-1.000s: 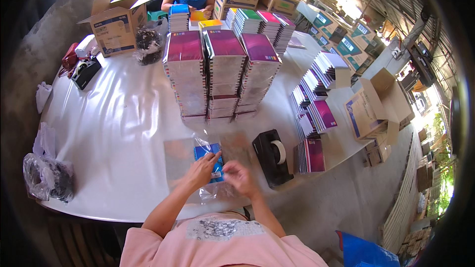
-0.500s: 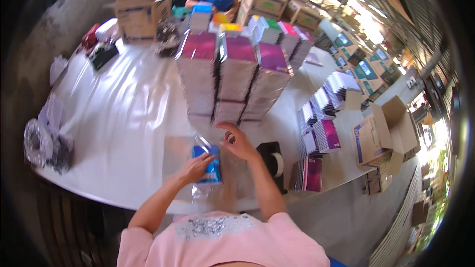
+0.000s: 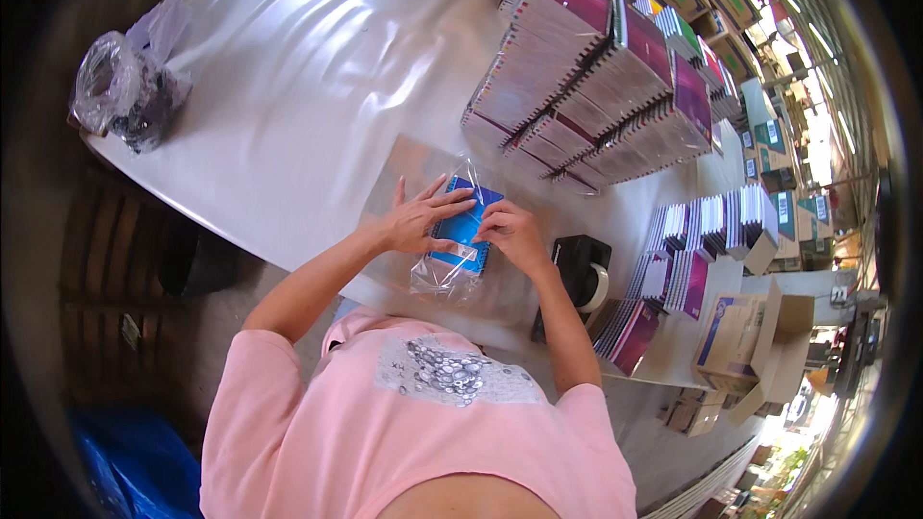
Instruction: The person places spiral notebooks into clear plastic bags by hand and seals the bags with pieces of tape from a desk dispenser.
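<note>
Blue notebook (image 3: 462,226), left hand (image 3: 417,222) spread over it, right hand (image 3: 515,234) back alongside

I wear a pink shirt (image 3: 375,437) with a round neckline, its left sleeve (image 3: 252,375) short at eight o'clock, its right sleeve (image 3: 585,418) at five. A pale grey panel (image 3: 457,370) at six shows dark, pebble-like shapes. My hands (image 3: 413,223) are bare.

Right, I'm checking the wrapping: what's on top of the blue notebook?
The left hand lies spread across part of the blue notebook; the right hand is at its right edge. A pale label and clear plastic also show. Whatever the hands cover is hidden.
</note>
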